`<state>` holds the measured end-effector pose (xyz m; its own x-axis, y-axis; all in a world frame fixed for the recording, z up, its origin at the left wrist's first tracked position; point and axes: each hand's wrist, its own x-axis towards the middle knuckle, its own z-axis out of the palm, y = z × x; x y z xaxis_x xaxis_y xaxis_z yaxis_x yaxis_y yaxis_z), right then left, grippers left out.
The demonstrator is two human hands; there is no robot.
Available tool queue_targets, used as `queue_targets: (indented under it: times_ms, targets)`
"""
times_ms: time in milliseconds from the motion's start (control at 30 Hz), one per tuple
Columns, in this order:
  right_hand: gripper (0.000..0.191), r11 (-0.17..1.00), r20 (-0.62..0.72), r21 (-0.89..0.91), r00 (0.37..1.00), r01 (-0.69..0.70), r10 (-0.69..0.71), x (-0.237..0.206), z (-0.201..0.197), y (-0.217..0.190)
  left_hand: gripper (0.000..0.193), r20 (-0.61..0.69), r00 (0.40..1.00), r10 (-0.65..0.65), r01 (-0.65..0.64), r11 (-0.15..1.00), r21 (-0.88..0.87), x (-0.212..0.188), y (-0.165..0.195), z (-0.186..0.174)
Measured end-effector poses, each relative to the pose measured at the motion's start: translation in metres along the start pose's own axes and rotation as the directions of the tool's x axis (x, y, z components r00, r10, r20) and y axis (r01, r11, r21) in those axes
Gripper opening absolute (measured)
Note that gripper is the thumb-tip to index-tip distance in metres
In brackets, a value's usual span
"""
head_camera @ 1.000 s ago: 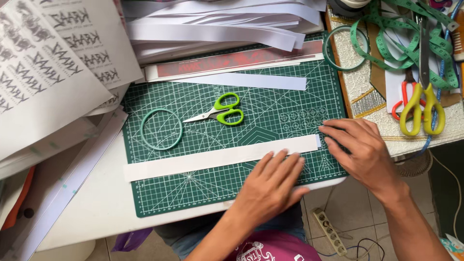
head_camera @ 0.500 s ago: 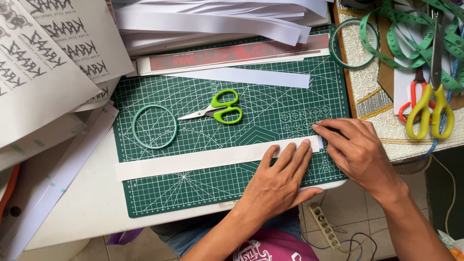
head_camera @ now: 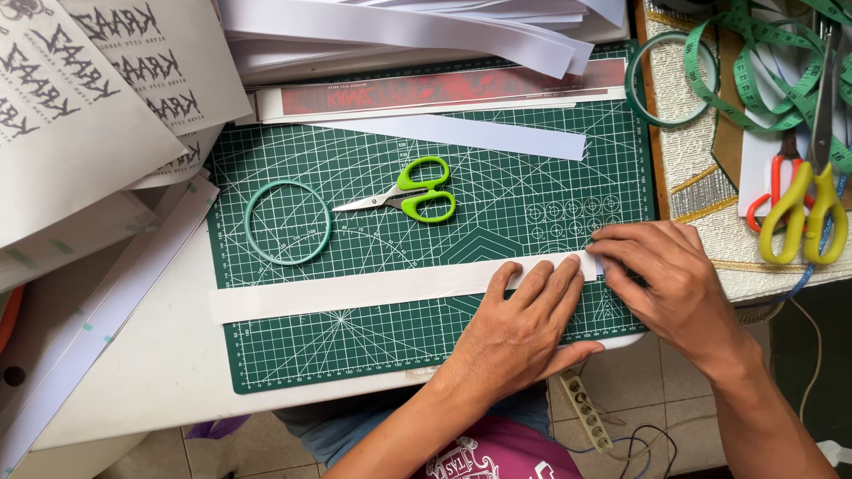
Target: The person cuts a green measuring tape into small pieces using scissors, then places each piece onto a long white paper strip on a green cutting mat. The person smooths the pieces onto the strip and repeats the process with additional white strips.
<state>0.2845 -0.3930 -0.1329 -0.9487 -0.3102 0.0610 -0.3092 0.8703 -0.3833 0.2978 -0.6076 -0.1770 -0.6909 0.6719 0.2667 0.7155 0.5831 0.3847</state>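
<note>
We have a long white paper strip (head_camera: 373, 291) lying flat across the lower part of the green cutting mat (head_camera: 497, 208), running left to right, its left end poking just past the mat's edge. Our left hand (head_camera: 519, 333) is flat on the strip near its right end, palm down, fingers spread: an open, pressing grip, nothing clasped. Our right hand (head_camera: 670, 284) is at the strip's right end, fingertips pinched together on it; whether they hold the paper's edge or something small on it, we cannot tell.

On the mat above the strip: small green-handled scissors (head_camera: 410, 191), blades closed, pointing left; a pale green ring (head_camera: 287, 223) just left of them; a second white strip (head_camera: 461, 135) further up, slightly slanted. Stacked white paper strips (head_camera: 399, 27) sit beyond the mat's top edge, printed sheets (head_camera: 80, 98) overlap the top-left corner. Right of the mat: yellow-handled scissors (head_camera: 808, 208) and a green measuring tape (head_camera: 763, 71). The mat rests on a white worktop (head_camera: 142, 372).
</note>
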Motion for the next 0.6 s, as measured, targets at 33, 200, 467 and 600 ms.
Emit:
queue_targets:
  times_ms: [33,200,467,600]
  targets:
    - [0.02,1.0,-0.001,0.004,1.0,0.001,-0.001,0.0007,0.0005,0.0003,0.079,-0.002,1.0,-0.001,0.001,1.0,0.0,-0.0002,-0.0004,0.0005]
    - [0.022,0.999,0.02,0.041,1.0,0.0,-0.001,0.0036,0.0018,0.0019,0.076,-0.022,1.0,-0.001,0.001,1.0,-0.022,-0.0016,-0.0044,0.0015]
    - [0.032,0.994,0.014,0.106,1.0,-0.018,0.016,0.0071,0.0048,0.0076,0.076,-0.012,1.0,-0.001,0.0,0.999,-0.034,-0.0027,-0.0068,0.0017]
    - [0.038,0.995,0.028,0.098,1.0,0.003,-0.006,0.0064,0.0035,0.0078,0.076,-0.004,1.0,0.001,-0.001,0.999,-0.037,-0.0027,-0.0065,0.0026]
